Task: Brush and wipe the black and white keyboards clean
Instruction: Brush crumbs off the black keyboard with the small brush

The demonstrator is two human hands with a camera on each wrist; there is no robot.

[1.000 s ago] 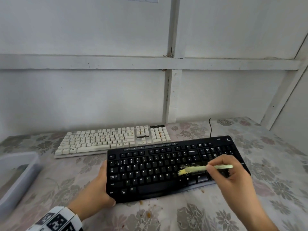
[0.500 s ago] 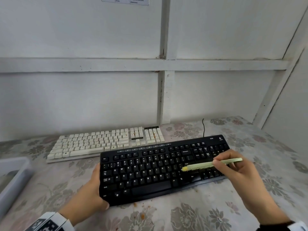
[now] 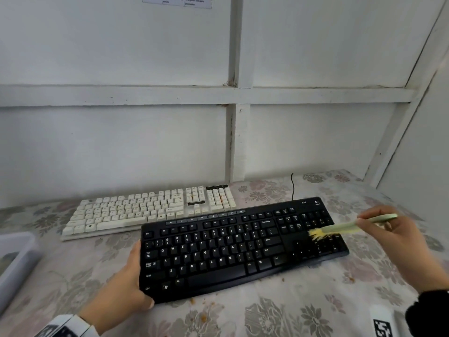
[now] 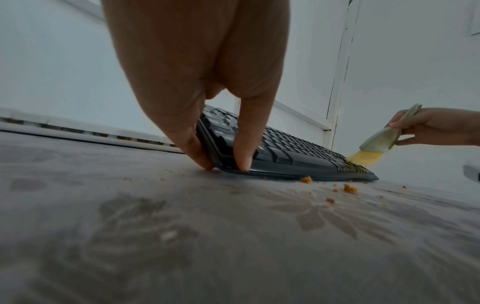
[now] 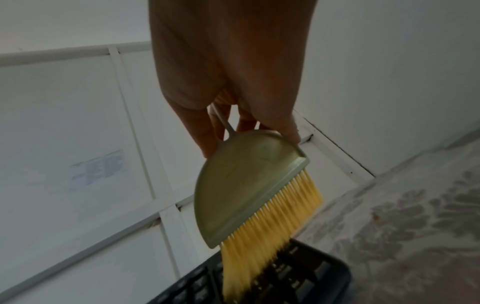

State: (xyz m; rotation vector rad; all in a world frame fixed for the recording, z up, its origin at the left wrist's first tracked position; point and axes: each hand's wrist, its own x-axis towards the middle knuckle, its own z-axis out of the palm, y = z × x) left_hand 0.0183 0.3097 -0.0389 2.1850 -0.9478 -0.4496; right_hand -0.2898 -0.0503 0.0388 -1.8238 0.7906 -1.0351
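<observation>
A black keyboard (image 3: 243, 249) lies near the front of a desk (image 3: 291, 312) covered in a floral cloth, its right end angled slightly away. The left hand (image 3: 124, 285) grips its near-left corner, thumb on the front edge and fingers (image 4: 192, 144) against the left side. The right hand (image 3: 398, 244) pinches the handle of a pale green brush (image 3: 340, 228), fingers curled around it, with the yellow bristles (image 5: 262, 242) touching the number pad at the keyboard's right end. Orange crumbs (image 4: 349, 188) dot the cloth just in front of the keyboard. A white keyboard (image 3: 150, 210) lies just behind, toward the wall, with orange specks on its right-hand keys. A grey bin (image 3: 14, 263) sits at the desk's left edge.
</observation>
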